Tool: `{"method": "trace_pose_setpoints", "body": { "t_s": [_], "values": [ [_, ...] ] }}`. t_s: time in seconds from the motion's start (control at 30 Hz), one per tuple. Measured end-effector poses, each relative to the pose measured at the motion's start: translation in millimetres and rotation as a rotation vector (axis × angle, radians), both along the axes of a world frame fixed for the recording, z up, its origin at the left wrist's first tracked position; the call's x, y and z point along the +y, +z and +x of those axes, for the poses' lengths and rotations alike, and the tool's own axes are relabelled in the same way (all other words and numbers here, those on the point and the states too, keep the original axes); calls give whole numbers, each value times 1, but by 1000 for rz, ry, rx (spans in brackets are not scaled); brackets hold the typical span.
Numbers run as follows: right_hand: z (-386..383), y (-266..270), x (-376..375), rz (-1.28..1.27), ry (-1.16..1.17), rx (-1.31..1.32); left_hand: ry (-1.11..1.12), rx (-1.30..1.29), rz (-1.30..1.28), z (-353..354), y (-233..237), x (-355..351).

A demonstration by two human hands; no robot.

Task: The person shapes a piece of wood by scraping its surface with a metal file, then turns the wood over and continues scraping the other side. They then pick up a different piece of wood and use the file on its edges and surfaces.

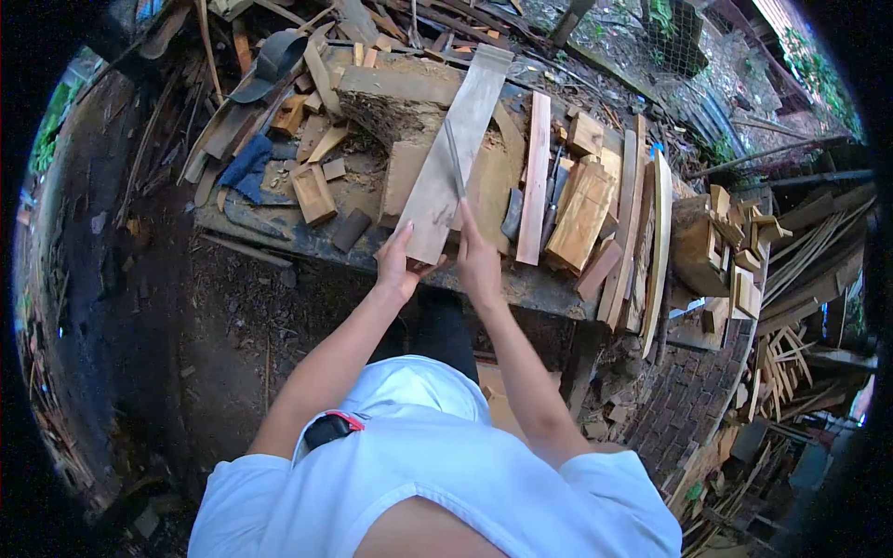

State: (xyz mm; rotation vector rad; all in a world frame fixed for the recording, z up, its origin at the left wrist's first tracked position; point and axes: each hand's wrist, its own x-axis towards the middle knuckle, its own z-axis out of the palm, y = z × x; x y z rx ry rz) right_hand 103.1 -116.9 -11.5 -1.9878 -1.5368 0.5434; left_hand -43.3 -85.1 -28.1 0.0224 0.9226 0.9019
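Note:
A long pale wooden board [465, 121] slants across the workbench, its near end toward my body. My left hand [400, 263] grips the board's near end, thumb on top and fingers beneath. My right hand [480, 265] is closed round the near end of a thin, long grey tool [454, 158], perhaps a blade or file, with a finger stretched along it. The tool lies over the board's right side, its tip pointing away from me. Under the board is a wide wood block [488, 191].
The workbench [307, 237] carries wood blocks [581, 214], a blue cloth [246, 169], a dark cap [270, 67] and a reddish plank [535, 177]. Long curved strips [659, 251] lie along its right side. Scrap wood is piled behind and at the far right.

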Motion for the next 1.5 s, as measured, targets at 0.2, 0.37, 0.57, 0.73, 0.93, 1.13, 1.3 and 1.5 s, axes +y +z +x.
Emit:
{"method": "trace_pose_setpoints", "body": {
  "t_s": [0.2,0.37,0.57,0.73,0.93,1.13,1.3,1.5],
  "values": [
    [7,8,16,23,18,79,-3,1,7,0,-8,-3],
    [12,6,34,-23,-34,25,-18,7,11,0,-4,0],
    [-3,10,10,58,12,96,1,25,2,-1,-8,-5],
    [8,8,44,-15,-58,70,-11,30,30,0,-5,-3],
    [-12,9,0,121,33,112,-24,68,49,2,2,-4],
    [10,12,60,-54,-65,26,-9,36,36,0,-5,-3],
    [-8,13,10,9,-1,79,1,53,16,2,8,-3],
    [12,1,47,42,-9,18,2,57,50,2,-2,-3]
  ]
}}
